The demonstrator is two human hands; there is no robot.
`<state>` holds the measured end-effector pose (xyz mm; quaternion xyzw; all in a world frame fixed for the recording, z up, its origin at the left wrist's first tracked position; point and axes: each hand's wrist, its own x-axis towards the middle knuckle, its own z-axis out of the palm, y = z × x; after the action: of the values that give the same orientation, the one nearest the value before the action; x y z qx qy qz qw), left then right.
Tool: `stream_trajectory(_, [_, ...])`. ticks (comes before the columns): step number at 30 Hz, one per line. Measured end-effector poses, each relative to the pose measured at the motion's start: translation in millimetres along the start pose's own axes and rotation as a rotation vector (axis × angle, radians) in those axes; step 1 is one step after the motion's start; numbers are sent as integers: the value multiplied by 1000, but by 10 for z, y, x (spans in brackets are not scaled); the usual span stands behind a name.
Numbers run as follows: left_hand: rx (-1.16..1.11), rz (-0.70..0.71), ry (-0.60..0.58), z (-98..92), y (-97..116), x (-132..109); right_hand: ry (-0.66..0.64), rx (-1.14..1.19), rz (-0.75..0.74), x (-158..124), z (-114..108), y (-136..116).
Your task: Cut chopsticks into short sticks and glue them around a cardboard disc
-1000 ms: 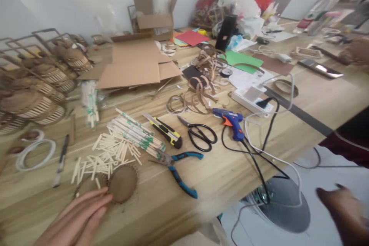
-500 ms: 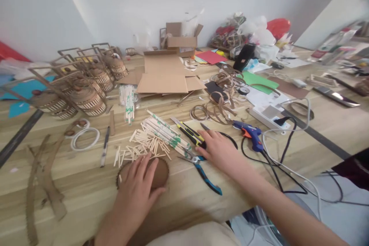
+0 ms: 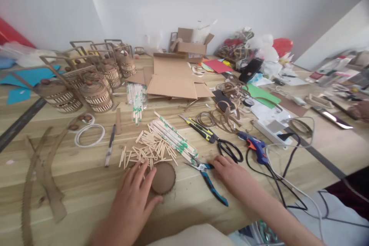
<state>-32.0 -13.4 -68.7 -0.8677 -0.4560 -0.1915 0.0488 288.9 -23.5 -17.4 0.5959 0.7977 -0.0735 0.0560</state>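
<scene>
My left hand (image 3: 132, 196) lies flat on the wooden table with fingers spread, its fingertips on the left part of a round brown cardboard disc (image 3: 164, 177). Just beyond it is a heap of short cut wooden sticks (image 3: 147, 150) and a bundle of wrapped chopsticks (image 3: 173, 138). My right hand (image 3: 233, 175) rests on the table with its fingers touching the blue-handled pliers (image 3: 210, 180); it does not visibly grip them. Black scissors (image 3: 229, 150) and a yellow-and-black utility knife (image 3: 198, 127) lie just beyond that hand.
A blue glue gun (image 3: 255, 148) with trailing black and white cables sits at the right by a white power strip (image 3: 271, 127). Woven cardboard baskets (image 3: 95, 94) stand at back left, flattened cardboard (image 3: 173, 80) at centre back. Cardboard strips (image 3: 40, 177), a tape ring (image 3: 89, 135) and a pen knife (image 3: 110, 150) lie left.
The view shifted left and settled. My right hand came up onto the table, reached near the knife and scissors, then drew back to the pliers. My left hand stayed by the disc.
</scene>
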Motion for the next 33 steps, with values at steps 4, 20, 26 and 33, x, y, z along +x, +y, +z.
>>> stream_trajectory(4, [15, 72, 56, 10, -32, 48, -25, 88, 41, -181, 105, 59])
stream_trajectory(20, [113, 179, 129, -78, -121, 12, 117, 38, 301, 1143, -371, 518])
stream_trajectory(26, [76, 78, 71, 12, -130, -17, 110, 23, 441, 385, -242, 628])
stream_trajectory(33, [91, 10, -210, 114, 108, 297, -12, 71, 514, -90, 138, 307])
